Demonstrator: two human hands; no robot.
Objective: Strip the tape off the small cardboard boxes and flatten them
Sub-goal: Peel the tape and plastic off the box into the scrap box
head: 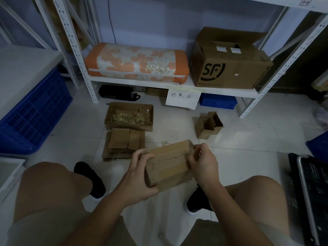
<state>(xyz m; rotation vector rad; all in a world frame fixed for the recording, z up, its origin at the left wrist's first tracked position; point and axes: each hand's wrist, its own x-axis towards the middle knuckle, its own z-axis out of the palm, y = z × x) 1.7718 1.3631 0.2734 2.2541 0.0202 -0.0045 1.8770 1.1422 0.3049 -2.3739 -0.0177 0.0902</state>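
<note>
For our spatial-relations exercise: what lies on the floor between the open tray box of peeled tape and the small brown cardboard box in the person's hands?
A stack of flattened cardboard boxes, seen in the head view.

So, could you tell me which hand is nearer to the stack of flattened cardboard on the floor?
Left. The left hand grips the box's end just beside the flattened cardboard; the right hand is across the box.

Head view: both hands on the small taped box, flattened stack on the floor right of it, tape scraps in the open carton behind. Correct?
One error: in the head view the flattened stack lies left of the small taped box, not right. The rest holds: left hand and right hand grip the box, and the tape scraps sit in the open carton behind.
</note>
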